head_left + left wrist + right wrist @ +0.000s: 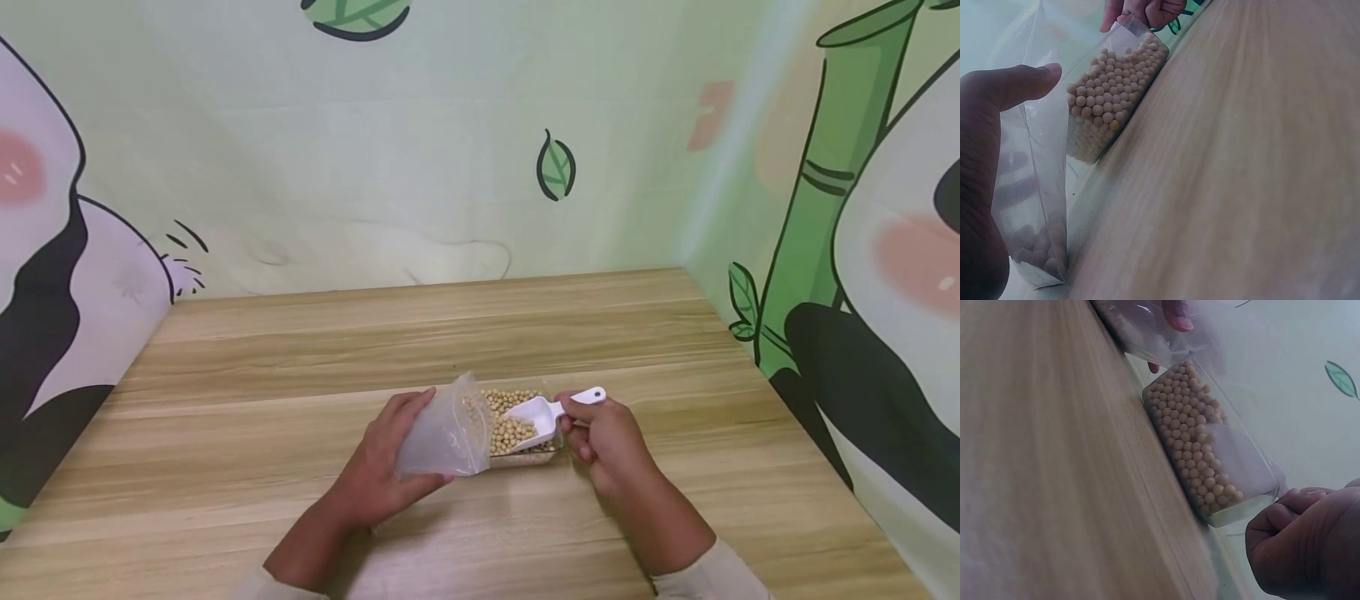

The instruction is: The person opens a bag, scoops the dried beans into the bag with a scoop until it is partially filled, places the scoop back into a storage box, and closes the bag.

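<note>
Head view gives us the action: the left hand holds a translucent plastic zip bag, and the right hand pinches a white plastic scoop by its handle. Its bowl sits among round beige beans in a clear rectangular container, just beside the bag. We see a reddish wall mark; whether it's lettering, we cannot tell. Wood-grain tabletop stretches around, its back edge well apart from the container.
</note>
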Tool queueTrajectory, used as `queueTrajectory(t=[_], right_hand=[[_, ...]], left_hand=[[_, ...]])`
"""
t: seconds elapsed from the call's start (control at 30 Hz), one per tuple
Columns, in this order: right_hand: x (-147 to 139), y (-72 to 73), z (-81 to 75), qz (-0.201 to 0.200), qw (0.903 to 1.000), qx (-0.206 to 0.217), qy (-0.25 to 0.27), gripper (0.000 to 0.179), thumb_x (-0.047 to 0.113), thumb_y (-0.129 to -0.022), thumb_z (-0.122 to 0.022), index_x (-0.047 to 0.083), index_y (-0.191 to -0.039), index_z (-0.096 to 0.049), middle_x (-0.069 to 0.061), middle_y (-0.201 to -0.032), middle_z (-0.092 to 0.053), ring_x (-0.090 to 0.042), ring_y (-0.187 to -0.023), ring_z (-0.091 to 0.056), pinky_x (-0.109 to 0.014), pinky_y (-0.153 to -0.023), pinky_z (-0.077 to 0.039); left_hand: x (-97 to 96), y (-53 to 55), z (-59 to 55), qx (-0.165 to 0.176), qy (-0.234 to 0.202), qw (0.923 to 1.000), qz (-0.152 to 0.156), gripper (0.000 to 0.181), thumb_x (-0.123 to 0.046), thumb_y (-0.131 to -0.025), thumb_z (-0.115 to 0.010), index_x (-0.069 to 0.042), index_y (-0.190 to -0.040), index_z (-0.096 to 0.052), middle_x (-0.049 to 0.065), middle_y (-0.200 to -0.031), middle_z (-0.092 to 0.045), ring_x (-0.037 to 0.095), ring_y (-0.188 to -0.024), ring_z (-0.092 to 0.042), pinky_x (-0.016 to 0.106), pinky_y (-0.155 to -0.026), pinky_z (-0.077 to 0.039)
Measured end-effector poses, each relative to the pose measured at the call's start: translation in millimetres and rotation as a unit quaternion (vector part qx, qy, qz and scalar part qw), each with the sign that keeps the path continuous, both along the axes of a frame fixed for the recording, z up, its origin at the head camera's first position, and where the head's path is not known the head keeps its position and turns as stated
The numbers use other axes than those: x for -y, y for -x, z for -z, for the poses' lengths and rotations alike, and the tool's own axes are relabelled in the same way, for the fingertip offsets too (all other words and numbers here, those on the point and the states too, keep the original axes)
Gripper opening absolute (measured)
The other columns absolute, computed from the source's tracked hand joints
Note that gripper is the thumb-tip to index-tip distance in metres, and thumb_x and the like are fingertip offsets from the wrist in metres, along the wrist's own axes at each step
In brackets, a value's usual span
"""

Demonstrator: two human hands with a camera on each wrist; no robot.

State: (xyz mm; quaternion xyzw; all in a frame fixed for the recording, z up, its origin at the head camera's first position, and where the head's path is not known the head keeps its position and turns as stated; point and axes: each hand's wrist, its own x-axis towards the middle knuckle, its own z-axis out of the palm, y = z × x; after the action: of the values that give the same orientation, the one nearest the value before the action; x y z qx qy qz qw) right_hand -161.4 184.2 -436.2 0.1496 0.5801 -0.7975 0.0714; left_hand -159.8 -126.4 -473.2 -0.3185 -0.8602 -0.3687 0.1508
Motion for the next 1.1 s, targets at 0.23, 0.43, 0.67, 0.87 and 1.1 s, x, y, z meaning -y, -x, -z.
queueTrajectory(t=[0.23, 0.43, 0.67, 0.87, 1.1], right_hand=[[-0.6, 2.9, 5.0, -0.005, 0.9987, 0.007, 0.05, 0.011, 0.004, -0.111, -0.047, 0.0, -0.11, -0.057, 0.004, -0.068, -0.052, -0.004, -0.045, -0.033, -0.018, -0.045, -0.025], [-0.2, 3.4, 5.5, 0.01, 0.9972, -0.002, 0.074, 0.012, 0.006, -0.111, -0.048, 0.0, -0.111, -0.058, 0.004, -0.069, -0.051, -0.005, -0.046, -0.033, -0.019, -0.047, -0.026], [-1.2, 2.7, 4.9, 0.015, 0.9952, -0.014, 0.096, 0.017, 0.008, -0.112, -0.047, 0.005, -0.105, -0.062, 0.004, -0.07, -0.051, -0.006, -0.048, -0.034, -0.018, -0.049, -0.026], [-2.4, 1.8, 5.1, 0.008, 0.9927, -0.018, 0.119, 0.023, 0.01, -0.114, -0.046, 0.009, -0.1, -0.065, 0.005, -0.07, -0.053, -0.006, -0.05, -0.034, -0.019, -0.05, -0.025], [-2.5, 0.3, 4.6, 0.004, 0.9902, -0.031, 0.136, 0.031, 0.01, -0.114, -0.045, 0.013, -0.093, -0.067, 0.006, -0.069, -0.055, -0.005, -0.05, -0.033, -0.019, -0.053, -0.024]], left_hand=[[0.3, 0.2, 0.4, -0.002, 0.002, 1.0, -0.001, 0.103, -0.029, -0.075, -0.098, -0.003, -0.161, -0.048, 0.016, -0.145, -0.06, 0.025, -0.118, -0.063, 0.036, -0.09, -0.053], [0.6, 1.0, 1.4, -0.01, -0.004, 0.9999, 0.006, 0.103, -0.029, -0.075, -0.098, -0.002, -0.161, -0.048, 0.017, -0.144, -0.061, 0.025, -0.116, -0.063, 0.034, -0.088, -0.054], [0.8, 1.3, 2.0, -0.012, -0.002, 0.9999, 0.006, 0.103, -0.029, -0.075, -0.098, -0.003, -0.161, -0.048, 0.016, -0.144, -0.061, 0.024, -0.115, -0.063, 0.034, -0.088, -0.053], [0.8, 1.2, 1.4, -0.008, -0.003, 0.9999, 0.007, 0.103, -0.029, -0.075, -0.098, -0.003, -0.161, -0.048, 0.016, -0.144, -0.06, 0.024, -0.116, -0.062, 0.033, -0.088, -0.053], [0.9, 0.8, 0.8, -0.01, 0.001, 0.9999, 0.005, 0.102, -0.03, -0.076, -0.097, -0.003, -0.161, -0.048, 0.017, -0.144, -0.06, 0.024, -0.115, -0.063, 0.033, -0.087, -0.053]])
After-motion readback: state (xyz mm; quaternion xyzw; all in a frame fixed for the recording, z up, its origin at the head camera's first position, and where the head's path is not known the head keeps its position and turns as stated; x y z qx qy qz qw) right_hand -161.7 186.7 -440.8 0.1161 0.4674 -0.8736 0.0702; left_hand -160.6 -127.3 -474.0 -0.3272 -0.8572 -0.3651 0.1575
